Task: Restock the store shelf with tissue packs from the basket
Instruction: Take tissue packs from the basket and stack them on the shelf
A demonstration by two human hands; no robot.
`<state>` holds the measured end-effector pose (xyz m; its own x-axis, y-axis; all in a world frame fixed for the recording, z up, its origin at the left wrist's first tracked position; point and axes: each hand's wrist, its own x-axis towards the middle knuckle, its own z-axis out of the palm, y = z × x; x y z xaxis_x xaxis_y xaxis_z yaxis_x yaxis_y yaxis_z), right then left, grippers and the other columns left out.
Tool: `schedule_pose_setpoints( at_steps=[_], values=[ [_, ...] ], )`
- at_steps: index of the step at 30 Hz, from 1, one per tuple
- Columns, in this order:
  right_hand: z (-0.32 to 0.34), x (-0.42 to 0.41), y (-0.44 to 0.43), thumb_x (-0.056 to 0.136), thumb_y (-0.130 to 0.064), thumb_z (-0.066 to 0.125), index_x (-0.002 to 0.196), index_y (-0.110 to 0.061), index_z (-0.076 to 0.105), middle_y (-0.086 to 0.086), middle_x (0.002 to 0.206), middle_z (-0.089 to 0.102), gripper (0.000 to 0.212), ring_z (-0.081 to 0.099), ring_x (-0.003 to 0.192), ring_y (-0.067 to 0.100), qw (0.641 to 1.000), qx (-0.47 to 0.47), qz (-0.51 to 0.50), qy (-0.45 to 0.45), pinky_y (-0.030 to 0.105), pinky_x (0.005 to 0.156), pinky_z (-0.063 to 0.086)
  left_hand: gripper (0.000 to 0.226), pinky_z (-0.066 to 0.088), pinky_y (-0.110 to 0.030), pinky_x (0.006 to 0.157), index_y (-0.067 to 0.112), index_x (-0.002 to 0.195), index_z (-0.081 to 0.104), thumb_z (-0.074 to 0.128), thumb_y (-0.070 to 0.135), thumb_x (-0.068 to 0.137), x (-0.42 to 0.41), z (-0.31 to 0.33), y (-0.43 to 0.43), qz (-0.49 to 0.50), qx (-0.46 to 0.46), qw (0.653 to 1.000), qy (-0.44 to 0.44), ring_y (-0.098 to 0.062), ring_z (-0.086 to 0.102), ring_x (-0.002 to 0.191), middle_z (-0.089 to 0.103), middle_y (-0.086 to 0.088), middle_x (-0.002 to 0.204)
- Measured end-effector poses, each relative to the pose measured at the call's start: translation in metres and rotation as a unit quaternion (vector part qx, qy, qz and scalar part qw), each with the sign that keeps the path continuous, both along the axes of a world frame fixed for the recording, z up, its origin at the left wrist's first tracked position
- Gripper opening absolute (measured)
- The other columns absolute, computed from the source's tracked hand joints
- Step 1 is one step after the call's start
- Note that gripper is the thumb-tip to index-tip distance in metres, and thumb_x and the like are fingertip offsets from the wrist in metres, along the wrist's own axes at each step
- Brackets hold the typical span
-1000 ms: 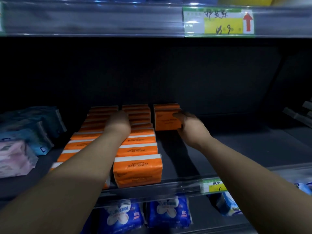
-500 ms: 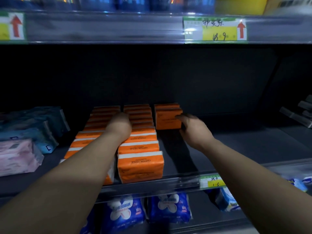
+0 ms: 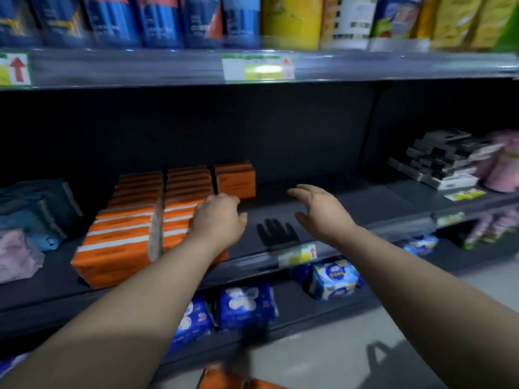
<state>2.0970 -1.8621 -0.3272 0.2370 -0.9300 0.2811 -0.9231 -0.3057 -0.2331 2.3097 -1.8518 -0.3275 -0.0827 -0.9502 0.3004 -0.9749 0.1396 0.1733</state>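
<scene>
Orange tissue packs stand in two long rows (image 3: 132, 220) on the dark shelf (image 3: 351, 203). A short third row (image 3: 235, 179) sits at the back to their right. My left hand (image 3: 217, 220) hovers over the right edge of the second row, fingers loosely bent, holding nothing. My right hand (image 3: 320, 210) hangs open above the bare shelf, apart from the packs, its shadow on the shelf below. More orange packs (image 3: 224, 380) show at the bottom edge, where the basket cannot be made out.
Blue and pink packs (image 3: 31, 217) lie at the shelf's left end. Black and white boxes (image 3: 446, 161) and pink packs (image 3: 505, 164) fill the right. Blue packets (image 3: 244, 304) sit on the lower shelf. Bottles and bags (image 3: 252, 21) line the upper shelf.
Both hands have pulled back from the rows; the right hand let go of the short back row and moved right. The view has drawn back and shifted, showing more shelf.
</scene>
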Motion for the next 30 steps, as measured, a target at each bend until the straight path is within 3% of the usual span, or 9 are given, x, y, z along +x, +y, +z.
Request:
schedule_pose_setpoints(
  at_steps=[6, 11, 14, 19, 23, 30],
  values=[
    [-0.005, -0.094, 0.088, 0.079, -0.009, 0.061, 0.135, -0.013, 0.051, 0.009, 0.143, 0.047, 0.056, 0.043, 0.132, 0.026, 0.998, 0.018, -0.054, 0.015, 0.033, 0.108, 0.035, 0.039, 0.041, -0.036, 0.095, 0.016, 0.119, 0.062, 0.053, 0.04, 0.089, -0.096, -0.02, 0.041, -0.096, 0.021, 0.995, 0.001, -0.031, 0.053, 0.116, 0.06, -0.008, 0.124],
    [-0.021, -0.19, 0.16, 0.074, -0.011, 0.064, 0.127, -0.012, 0.059, 0.01, 0.131, 0.058, 0.053, 0.053, 0.122, 0.029, 0.992, 0.043, -0.117, 0.033, 0.036, 0.1, 0.043, 0.031, 0.043, -0.036, 0.086, 0.018, 0.108, 0.064, 0.052, 0.037, 0.088, -0.19, -0.034, 0.075, -0.179, 0.031, 0.983, 0.001, -0.032, 0.056, 0.108, 0.063, -0.009, 0.112],
    [-0.037, -0.247, 0.198, 0.08, -0.013, 0.064, 0.131, -0.012, 0.056, 0.009, 0.135, 0.055, 0.052, 0.05, 0.125, 0.028, 0.981, 0.061, -0.184, 0.02, 0.033, 0.104, 0.037, 0.027, 0.045, -0.036, 0.084, 0.018, 0.099, 0.065, 0.051, 0.037, 0.085, -0.248, -0.047, 0.093, -0.229, 0.043, 0.972, -0.004, -0.033, 0.058, 0.104, 0.065, -0.009, 0.109],
    [-0.083, -0.322, 0.255, 0.082, -0.022, 0.065, 0.135, -0.02, 0.051, 0.004, 0.137, 0.054, 0.055, 0.049, 0.125, 0.024, 0.95, 0.131, -0.283, 0.004, 0.031, 0.103, 0.039, 0.032, 0.044, -0.036, 0.089, 0.018, 0.109, 0.063, 0.054, 0.038, 0.086, -0.329, -0.085, 0.126, -0.305, 0.1, 0.946, -0.033, -0.031, 0.056, 0.11, 0.063, -0.009, 0.115],
    [-0.12, -0.359, 0.294, 0.082, -0.027, 0.066, 0.137, -0.024, 0.048, 0.004, 0.135, 0.056, 0.057, 0.053, 0.121, 0.024, 0.926, 0.211, -0.314, 0.01, 0.032, 0.098, 0.045, 0.042, 0.045, -0.036, 0.095, 0.024, 0.12, 0.06, 0.061, 0.042, 0.082, -0.374, -0.122, 0.15, -0.358, 0.202, 0.91, -0.06, -0.026, 0.054, 0.117, 0.06, -0.004, 0.124],
    [-0.163, -0.384, 0.321, 0.087, -0.032, 0.063, 0.136, -0.028, 0.048, 0.001, 0.133, 0.057, 0.051, 0.057, 0.113, 0.022, 0.904, 0.278, -0.326, -0.015, 0.031, 0.09, 0.047, 0.073, 0.049, -0.034, 0.092, 0.023, 0.13, 0.054, 0.08, 0.046, 0.066, -0.414, -0.179, 0.175, -0.392, 0.381, 0.815, -0.195, -0.022, 0.057, 0.114, 0.058, 0.001, 0.127]
  ],
)
